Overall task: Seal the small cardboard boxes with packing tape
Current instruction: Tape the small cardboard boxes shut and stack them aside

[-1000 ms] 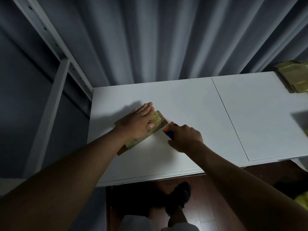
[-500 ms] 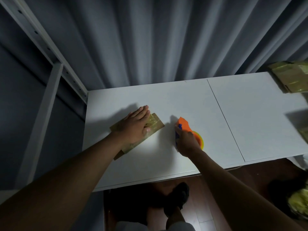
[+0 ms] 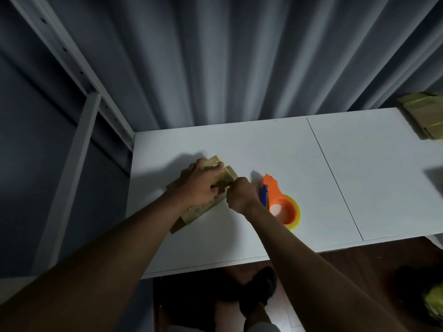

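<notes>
On the left half of the white table [image 3: 239, 144]: one small cardboard box [image 3: 211, 185], brown, glossy tape over its top, lying at a slant with its far end pointing up and to the right. Left hand [image 3: 199, 185]: forearm reaching in from the lower left, palm laid over the box's top, fingers curled round its far end, gripping it. Right hand [image 3: 239, 192]: forearm reaching in from the lower right, fingers bunched into a closed fist against the box's right edge; whether anything is pinched between them cannot be made out. Tape dispenser [image 3: 278, 202]: orange body, blue part, yellowish roll, lying on the table just right of the right hand, free of both hands. At the table's far right corner: further taped boxes [image 3: 424, 116], well apart from the hands.
</notes>
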